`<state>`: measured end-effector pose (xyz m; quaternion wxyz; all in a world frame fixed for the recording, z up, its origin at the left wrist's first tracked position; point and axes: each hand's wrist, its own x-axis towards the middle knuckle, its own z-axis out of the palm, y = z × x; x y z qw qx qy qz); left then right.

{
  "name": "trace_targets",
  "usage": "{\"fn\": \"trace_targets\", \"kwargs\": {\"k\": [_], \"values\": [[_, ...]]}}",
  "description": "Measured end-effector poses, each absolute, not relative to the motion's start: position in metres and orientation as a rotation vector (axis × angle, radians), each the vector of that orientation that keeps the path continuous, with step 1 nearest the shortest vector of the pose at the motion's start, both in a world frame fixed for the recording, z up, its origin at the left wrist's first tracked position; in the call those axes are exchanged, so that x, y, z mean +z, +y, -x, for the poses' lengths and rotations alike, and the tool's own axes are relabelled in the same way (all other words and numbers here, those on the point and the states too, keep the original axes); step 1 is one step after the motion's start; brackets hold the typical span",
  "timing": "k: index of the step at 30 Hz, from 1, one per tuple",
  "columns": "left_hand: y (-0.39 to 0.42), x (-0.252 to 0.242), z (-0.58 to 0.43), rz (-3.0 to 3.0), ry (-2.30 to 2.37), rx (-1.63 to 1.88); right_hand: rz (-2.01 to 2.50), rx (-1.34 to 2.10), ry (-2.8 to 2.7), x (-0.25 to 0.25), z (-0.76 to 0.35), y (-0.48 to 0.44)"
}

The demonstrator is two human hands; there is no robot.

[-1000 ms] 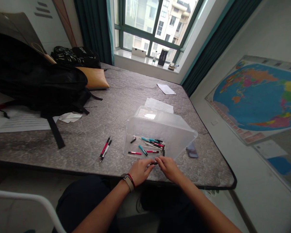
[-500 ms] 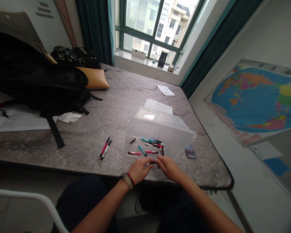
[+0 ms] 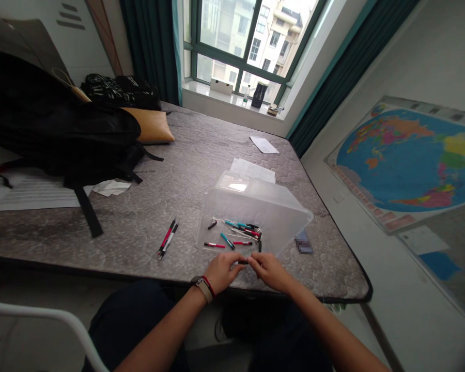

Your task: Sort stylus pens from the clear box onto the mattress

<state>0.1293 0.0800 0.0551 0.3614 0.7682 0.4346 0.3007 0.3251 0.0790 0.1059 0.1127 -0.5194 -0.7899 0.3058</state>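
Note:
My left hand [image 3: 220,271], with a watch and a red band at its wrist, is closed on a short black pen part [image 3: 243,262] at the table's front edge. The fingers of my right hand [image 3: 270,271] pinch its other end, and most of the piece is hidden. Just beyond lies a clear plastic bin [image 3: 277,209] on its side, its opening toward me. Inside it are a teal pen part [image 3: 227,241], a red pen part [image 3: 214,245], a short black piece [image 3: 212,225] and several more parts. Left of the bin, a red pen [image 3: 167,235] lies beside a white-and-black pen [image 3: 169,241].
A black backpack [image 3: 62,124] covers the table's left side, its strap [image 3: 89,212] hanging forward. A tan pouch [image 3: 155,125] lies behind it. Papers [image 3: 253,170] are behind the bin. A small blurred packet [image 3: 304,243] lies to its right. A white chair rail [image 3: 42,312] is at lower left.
My hands have shifted very slightly toward me with the black pen part between them. A dark piece at the bin's edge shows more fully now. Everything else stays put.

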Motion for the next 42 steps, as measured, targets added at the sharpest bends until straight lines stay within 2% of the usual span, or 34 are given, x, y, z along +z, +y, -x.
{"fn": "trace_targets", "kwargs": {"k": [3, 12, 16, 21, 28, 31, 34, 38, 42], "values": [[0.081, 0.055, -0.128, -1.998, 1.166, 0.776, 1.552, 0.945, -2.276, 0.101, -0.324, 0.079], [0.082, 0.063, -0.129, -1.917, 0.98, 0.702, 1.454, 0.742, -2.321, 0.107, -0.326, 0.078], [0.082, 0.062, -0.129, -2.057, 1.088, 0.75, 1.495, 0.883, -2.183, 0.094, -0.327, 0.078], [0.083, 0.06, -0.127, -2.162, 1.107, 0.762, 1.588, 1.339, -1.896, 0.079, -0.323, 0.074], [0.082, 0.057, -0.132, -1.933, 1.019, 0.789, 1.499, 0.87, -2.091, 0.099, -0.324, 0.07], [0.083, 0.057, -0.131, -1.947, 0.989, 0.755, 1.479, 0.895, -2.169, 0.103, -0.329, 0.069], [0.083, 0.055, -0.131, -1.944, 0.98, 0.761, 1.502, 1.132, -2.11, 0.099, -0.331, 0.07], [0.088, 0.051, -0.135, -1.493, 0.975, 0.965, 1.518, 1.453, -1.655, 0.083, -0.33, 0.079], [0.096, 0.054, -0.133, -0.833, 0.806, 1.065, 1.62, 1.293, -1.466, 0.067, -0.332, 0.087]]}}
